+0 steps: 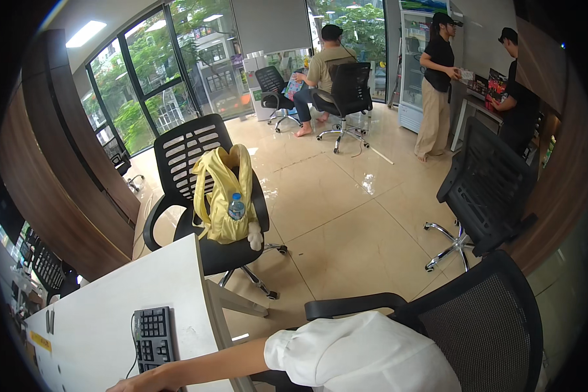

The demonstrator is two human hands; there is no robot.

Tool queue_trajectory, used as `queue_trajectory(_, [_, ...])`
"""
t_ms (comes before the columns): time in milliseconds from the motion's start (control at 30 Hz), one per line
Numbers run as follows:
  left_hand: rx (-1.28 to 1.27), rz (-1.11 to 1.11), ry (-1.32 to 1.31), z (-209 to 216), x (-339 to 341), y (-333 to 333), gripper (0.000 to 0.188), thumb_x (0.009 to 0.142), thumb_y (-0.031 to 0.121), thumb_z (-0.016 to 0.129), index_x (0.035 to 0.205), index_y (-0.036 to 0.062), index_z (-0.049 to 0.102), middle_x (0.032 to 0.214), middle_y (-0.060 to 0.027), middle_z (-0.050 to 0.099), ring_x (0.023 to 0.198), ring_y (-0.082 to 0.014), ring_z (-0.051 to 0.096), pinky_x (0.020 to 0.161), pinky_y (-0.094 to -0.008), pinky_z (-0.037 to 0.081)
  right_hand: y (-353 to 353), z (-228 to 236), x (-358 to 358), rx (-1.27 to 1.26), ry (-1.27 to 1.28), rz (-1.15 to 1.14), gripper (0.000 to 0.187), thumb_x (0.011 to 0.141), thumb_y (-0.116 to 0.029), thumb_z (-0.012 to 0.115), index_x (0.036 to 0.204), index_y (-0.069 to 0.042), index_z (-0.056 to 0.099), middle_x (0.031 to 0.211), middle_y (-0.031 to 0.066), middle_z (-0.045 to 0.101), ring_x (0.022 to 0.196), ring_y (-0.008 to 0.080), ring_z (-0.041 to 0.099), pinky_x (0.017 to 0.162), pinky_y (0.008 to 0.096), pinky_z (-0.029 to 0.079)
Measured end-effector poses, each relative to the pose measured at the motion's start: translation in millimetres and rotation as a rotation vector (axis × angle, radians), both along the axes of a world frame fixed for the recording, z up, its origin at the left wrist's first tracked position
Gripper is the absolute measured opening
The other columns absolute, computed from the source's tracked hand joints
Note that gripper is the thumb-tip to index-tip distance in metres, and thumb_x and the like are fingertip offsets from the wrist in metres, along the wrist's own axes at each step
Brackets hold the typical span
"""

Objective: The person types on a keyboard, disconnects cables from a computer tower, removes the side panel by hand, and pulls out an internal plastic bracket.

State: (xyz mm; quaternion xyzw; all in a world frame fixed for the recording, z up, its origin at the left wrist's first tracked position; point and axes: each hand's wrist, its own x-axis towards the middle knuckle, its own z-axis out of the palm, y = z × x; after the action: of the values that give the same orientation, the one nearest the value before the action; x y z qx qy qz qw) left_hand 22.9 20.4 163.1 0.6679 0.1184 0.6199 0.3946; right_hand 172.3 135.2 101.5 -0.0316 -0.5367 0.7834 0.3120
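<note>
My right arm, in a white sleeve, crosses the bottom of the view toward the left. My right hand (145, 381) is at the lower edge, beside the near end of a black keyboard (153, 336) whose number pad shows. The picture's edge cuts off the fingers, so their grip and anything under them are hidden. The keyboard lies on a white desk (104, 300), with its cable along the left side. My left hand is out of view.
A yellow backpack (222, 189) with a water bottle (236, 207) sits on a black office chair (193, 140) beyond the desk. Another mesh chair (483, 320) stands at lower right, one more (487, 183) behind it. Three people are farther off: one seated (333, 68), two (436, 85) (519, 101) near a glass-door fridge (413, 78).
</note>
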Motion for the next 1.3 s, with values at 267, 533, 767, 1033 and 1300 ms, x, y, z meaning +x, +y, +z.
queue_trajectory(267, [-0.026,-0.267,-0.233,-40,11,45,0.033,0.107,0.014,0.043,0.075,0.0066,0.045,0.053,-0.0016,0.033,0.041,-0.0117,0.026,0.047,-0.0317,0.030,0,-9,9,-0.073,0.075,-0.033,0.011,0.087,-0.009,0.071,0.087,0.001,0.068,0.071,0.0130,0.069,0.054,0.0172,0.059,0.052,0.0324,0.047])
queue_trajectory(533, [-0.111,-0.446,-0.229,-58,-10,57,0.030,0.103,0.016,0.050,0.074,0.0054,0.046,0.060,-0.0040,0.040,0.045,-0.0132,0.033,0.048,-0.0310,0.031,8,-11,32,-0.103,0.117,-0.130,0.009,0.086,-0.007,0.070,0.085,0.001,0.068,0.070,0.0128,0.069,0.051,0.0165,0.058,0.048,0.0319,0.046])
queue_trajectory(767, [-0.356,0.260,0.049,-44,-53,53,0.027,0.105,0.019,0.060,0.088,-0.0019,0.060,0.081,-0.0081,0.058,0.064,-0.0150,0.051,0.058,-0.0273,0.040,15,-8,26,-0.101,0.125,-0.169,0.007,0.084,-0.006,0.070,0.084,0.001,0.068,0.069,0.0126,0.069,0.047,0.0158,0.056,0.045,0.0315,0.044])
queue_trajectory(1033, [-0.176,-0.244,0.044,-40,-43,72,0.024,0.103,0.015,0.069,0.113,-0.0069,0.064,0.100,-0.0129,0.070,0.090,-0.0205,0.067,0.085,-0.0354,0.057,28,1,30,-0.154,0.141,-0.195,0.014,0.089,-0.009,0.069,0.085,0.004,0.066,0.066,0.0124,0.066,0.034,0.0151,0.051,0.032,0.0286,0.041])
queue_trajectory(1300, [-0.477,0.728,0.468,-30,-16,48,0.031,0.104,0.016,0.066,0.124,-0.0074,0.063,0.107,-0.0171,0.072,0.097,-0.0235,0.070,0.090,-0.0383,0.059,27,15,49,0.051,0.002,-0.293,0.041,0.102,-0.036,0.065,0.086,0.001,0.068,0.066,0.0056,0.062,0.048,0.0111,0.056,0.047,0.0275,0.045])
